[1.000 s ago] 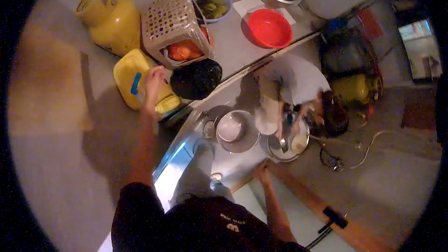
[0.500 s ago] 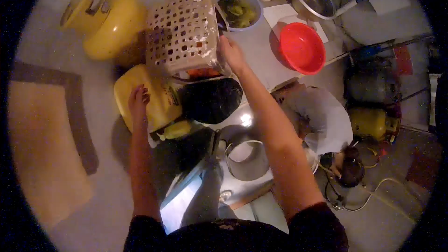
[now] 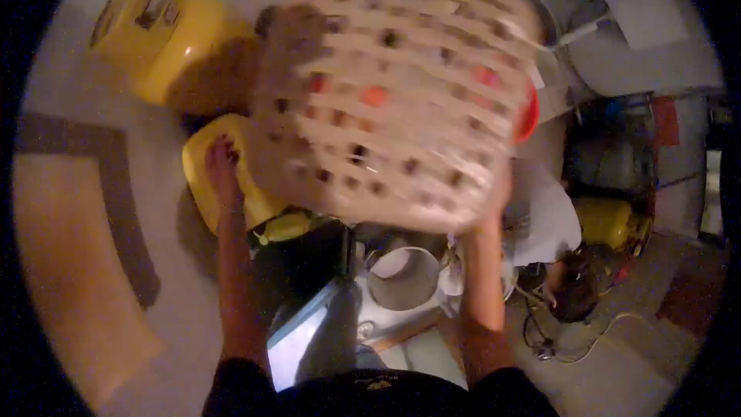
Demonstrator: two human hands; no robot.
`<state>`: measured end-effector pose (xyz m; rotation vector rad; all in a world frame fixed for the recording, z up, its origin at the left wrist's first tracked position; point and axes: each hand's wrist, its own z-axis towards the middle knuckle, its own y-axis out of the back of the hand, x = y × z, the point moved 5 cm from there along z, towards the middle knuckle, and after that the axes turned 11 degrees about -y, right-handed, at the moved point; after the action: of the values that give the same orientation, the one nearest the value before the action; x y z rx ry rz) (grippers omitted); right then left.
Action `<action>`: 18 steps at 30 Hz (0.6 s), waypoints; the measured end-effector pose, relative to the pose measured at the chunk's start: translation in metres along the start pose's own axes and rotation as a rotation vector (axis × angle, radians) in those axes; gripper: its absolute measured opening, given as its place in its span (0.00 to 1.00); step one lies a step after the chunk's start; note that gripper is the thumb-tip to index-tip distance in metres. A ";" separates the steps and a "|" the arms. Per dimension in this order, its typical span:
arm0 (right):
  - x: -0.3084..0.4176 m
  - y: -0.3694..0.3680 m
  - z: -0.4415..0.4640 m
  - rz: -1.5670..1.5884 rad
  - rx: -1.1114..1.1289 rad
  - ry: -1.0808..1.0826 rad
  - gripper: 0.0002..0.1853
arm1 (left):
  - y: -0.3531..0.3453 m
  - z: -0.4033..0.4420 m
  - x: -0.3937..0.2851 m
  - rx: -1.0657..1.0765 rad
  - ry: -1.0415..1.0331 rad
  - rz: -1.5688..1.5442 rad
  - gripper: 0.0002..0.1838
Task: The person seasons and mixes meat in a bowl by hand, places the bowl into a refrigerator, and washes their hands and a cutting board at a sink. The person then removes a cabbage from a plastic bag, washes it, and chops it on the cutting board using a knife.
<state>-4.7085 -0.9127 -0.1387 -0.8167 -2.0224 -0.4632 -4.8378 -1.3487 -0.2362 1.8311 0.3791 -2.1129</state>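
A beige plastic basket [image 3: 417,135] with square holes fills the upper middle of the head view, blurred by motion. Orange and red show through its holes. At its lower right edge, my right hand [image 3: 498,189] grips it; the basket hides most of the fingers. Over on the left, my left hand [image 3: 224,158] hangs above a yellow jerrycan [image 3: 203,185], its fingers loosely apart with nothing in them. Whether it touches the can I cannot tell. A small yellow bottle or pouch [image 3: 287,227] lies just below the basket.
A large yellow container [image 3: 189,42] stands at upper left. Partly hidden behind the basket is a red bowl [image 3: 529,112]. A metal pot [image 3: 403,278] sits near my legs. Another person [image 3: 544,216] crouches at right, by a yellow gas cylinder [image 3: 610,222] and hoses.
My right hand has lifted the basket off its place and brought it closer and to the right, covering much of the counter and bowls. My left hand has barely moved.
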 end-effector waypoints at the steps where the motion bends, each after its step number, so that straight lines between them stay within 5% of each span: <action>1: -0.022 0.059 0.012 0.000 -0.003 0.060 0.23 | -0.020 0.005 0.008 0.044 0.002 0.005 0.13; 8: -0.082 0.261 -0.092 0.137 -0.392 -0.087 0.24 | -0.155 0.000 0.110 0.401 0.208 0.116 0.13; 18: -0.165 0.348 -0.169 0.210 -0.679 -0.321 0.25 | -0.272 -0.036 0.199 0.700 0.370 0.150 0.12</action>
<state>-4.2998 -0.8258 -0.1807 -1.5801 -2.0429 -0.9707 -4.9413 -1.0983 -0.4405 2.5381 -0.4763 -1.9313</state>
